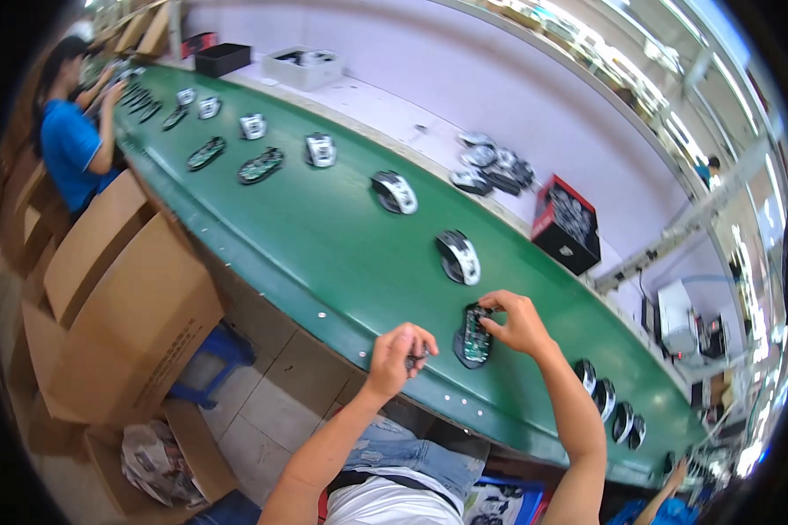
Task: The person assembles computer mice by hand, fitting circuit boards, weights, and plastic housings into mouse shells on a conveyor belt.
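A computer mouse base with an exposed green circuit board [475,341] lies on the green conveyor belt in front of me. My right hand [518,322] reaches over its upper end, thumb and forefinger bent close together at the board. Whatever lies between those fingertips is too small to make out. Curled near the belt's close edge, my left hand [397,357] holds small dark parts [418,355] in its fingers. Just beyond the base sits a black and white mouse shell [458,257], with another mouse shell [396,192] farther up the belt.
More shells and board-bearing bases [261,164] line the belt to the left; dark mice [604,398] stand at right. A ledge carries a pile of shells [492,164], a red-black box [566,226] and a grey bin [303,68]. Cartons [140,306] and a co-worker [72,144] are left.
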The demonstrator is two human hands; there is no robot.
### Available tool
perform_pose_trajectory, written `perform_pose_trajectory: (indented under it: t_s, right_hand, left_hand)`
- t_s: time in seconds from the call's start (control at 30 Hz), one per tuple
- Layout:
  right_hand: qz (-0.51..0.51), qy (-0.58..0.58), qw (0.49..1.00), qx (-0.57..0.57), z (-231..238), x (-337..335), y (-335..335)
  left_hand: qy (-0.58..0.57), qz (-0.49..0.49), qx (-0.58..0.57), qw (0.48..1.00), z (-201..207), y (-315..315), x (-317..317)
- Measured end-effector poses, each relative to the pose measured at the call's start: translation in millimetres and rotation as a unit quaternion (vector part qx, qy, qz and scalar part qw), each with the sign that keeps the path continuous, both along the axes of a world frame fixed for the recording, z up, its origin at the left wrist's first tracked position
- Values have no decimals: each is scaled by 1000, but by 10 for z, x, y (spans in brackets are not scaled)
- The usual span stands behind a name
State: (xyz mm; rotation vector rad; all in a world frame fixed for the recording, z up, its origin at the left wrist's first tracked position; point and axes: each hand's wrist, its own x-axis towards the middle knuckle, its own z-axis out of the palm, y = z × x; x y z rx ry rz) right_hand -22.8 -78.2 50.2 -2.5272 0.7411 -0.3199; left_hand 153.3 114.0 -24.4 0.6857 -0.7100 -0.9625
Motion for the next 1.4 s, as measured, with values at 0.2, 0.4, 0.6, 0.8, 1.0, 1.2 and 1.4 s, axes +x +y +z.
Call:
perform_pose_trajectory:
  t_s: [0.2, 0.4, 0.6, 0.8, 1.0, 1.2, 1.4]
  right_hand:
    - [-138, 56, 989, 18, 118, -904, -9]
    - [-93, -74, 987, -109, -42, 132, -429]
    - [-149, 147, 972, -109, -268, 1103, -292]
    - [-105, 13, 994, -30, -306, 527, -241]
    - [-36, -308, 909, 279, 328, -337, 410]
    - [-279, -266, 917, 106, 339, -1251, 624]
    - [-314, -326, 874, 176, 18, -1215, 682]
  left_hand:
    - [39, 6, 13, 999, 56, -73, 27]
    - [30, 14, 25, 999, 55, -106, 0]
    - [8, 29, 51, 998, 82, -109, -116]
    - [-1, 31, 45, 998, 80, -80, -102]
    - [-9, 25, 51, 998, 84, -69, -44]
    - [-11, 30, 45, 998, 120, -75, -62]
    - [-4, 16, 44, 999, 60, -73, -56]
